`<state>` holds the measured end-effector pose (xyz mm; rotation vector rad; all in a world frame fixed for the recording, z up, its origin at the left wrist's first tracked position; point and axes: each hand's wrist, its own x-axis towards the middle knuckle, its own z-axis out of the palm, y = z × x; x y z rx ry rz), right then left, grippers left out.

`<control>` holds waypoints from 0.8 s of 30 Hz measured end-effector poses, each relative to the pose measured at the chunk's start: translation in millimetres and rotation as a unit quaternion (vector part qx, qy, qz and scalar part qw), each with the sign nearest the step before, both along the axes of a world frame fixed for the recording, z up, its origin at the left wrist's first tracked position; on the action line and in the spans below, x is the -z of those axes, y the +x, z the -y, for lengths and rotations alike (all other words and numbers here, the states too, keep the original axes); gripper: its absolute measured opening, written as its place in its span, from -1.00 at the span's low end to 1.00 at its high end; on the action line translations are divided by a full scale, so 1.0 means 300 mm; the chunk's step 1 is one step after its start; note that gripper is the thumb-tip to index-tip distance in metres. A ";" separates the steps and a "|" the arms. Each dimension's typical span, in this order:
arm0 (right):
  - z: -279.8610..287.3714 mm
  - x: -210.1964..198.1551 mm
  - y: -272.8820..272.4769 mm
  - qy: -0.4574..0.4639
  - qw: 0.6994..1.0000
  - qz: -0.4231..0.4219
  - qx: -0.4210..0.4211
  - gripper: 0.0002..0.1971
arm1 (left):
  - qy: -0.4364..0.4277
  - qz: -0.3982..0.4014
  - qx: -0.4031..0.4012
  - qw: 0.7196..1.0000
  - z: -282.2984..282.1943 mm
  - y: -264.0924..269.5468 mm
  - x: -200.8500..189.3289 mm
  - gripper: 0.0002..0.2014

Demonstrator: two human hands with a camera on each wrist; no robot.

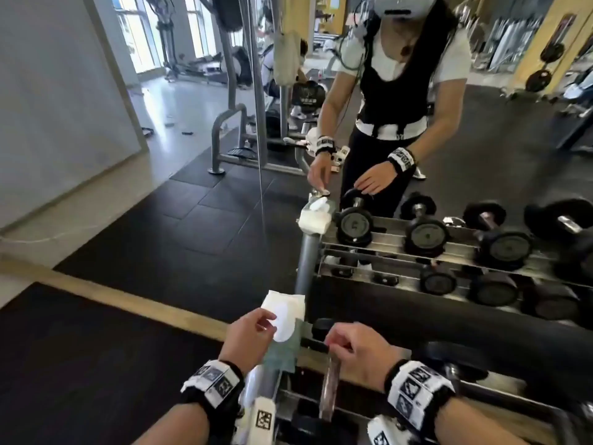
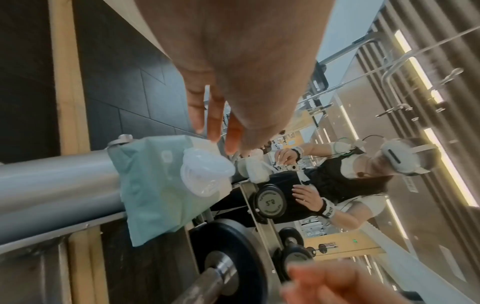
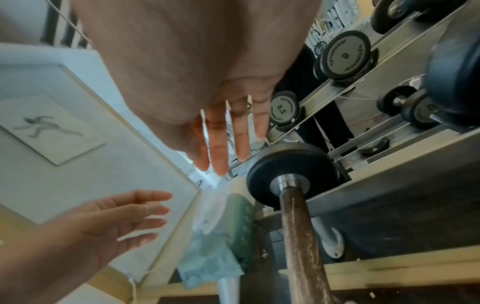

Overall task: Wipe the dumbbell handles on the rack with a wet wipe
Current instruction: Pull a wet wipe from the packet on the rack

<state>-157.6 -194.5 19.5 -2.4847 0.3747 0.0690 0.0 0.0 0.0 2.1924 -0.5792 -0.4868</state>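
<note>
A teal wet wipe pack [image 1: 283, 356] with a white oval lid [image 1: 284, 322] lies on top of the rack's grey end post [image 2: 52, 179]. My left hand [image 1: 253, 332] hovers right at the lid with fingers extended, and holds nothing. In the left wrist view its fingertips [image 2: 215, 131] sit just over the lid [image 2: 205, 176]. Right of the pack lies a dumbbell with a rusty brown handle [image 3: 301, 230] and black plate [image 3: 291, 164]. My right hand [image 1: 356, 345] is above that handle [image 1: 330, 383], fingers straight [image 3: 226, 144], empty.
A wall mirror behind the rack [image 1: 500, 391] reflects me, the pack and several black dumbbells [image 1: 426, 234] on two tiers. More dumbbells lie to the right [image 3: 345, 55]. Black rubber floor mats [image 1: 96, 364] and a wooden strip [image 1: 128, 300] lie to the left.
</note>
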 end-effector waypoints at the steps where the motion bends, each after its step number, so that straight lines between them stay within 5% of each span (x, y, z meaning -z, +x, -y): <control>1: 0.009 0.017 0.039 -0.046 0.999 0.009 -0.012 -0.82 | -0.004 0.016 -0.008 1.000 0.018 0.015 0.031 -0.79; 5: -0.012 0.096 0.153 -0.182 0.978 -0.077 -0.064 -0.49 | 0.012 0.030 -0.028 0.999 0.079 0.024 0.119 -0.42; 8: -0.032 0.162 0.191 -0.237 0.959 -0.113 -0.111 -0.36 | 0.022 0.028 -0.036 0.999 0.097 0.022 0.166 -0.34; 18: -0.037 0.190 0.236 -0.227 0.964 -0.090 -0.108 -0.46 | -0.110 0.000 -0.072 0.991 0.042 0.062 0.214 -0.63; 24: -0.040 0.167 0.294 -0.249 0.962 -0.047 -0.102 -0.68 | -0.125 0.017 -0.128 0.984 -0.040 0.086 0.235 -0.47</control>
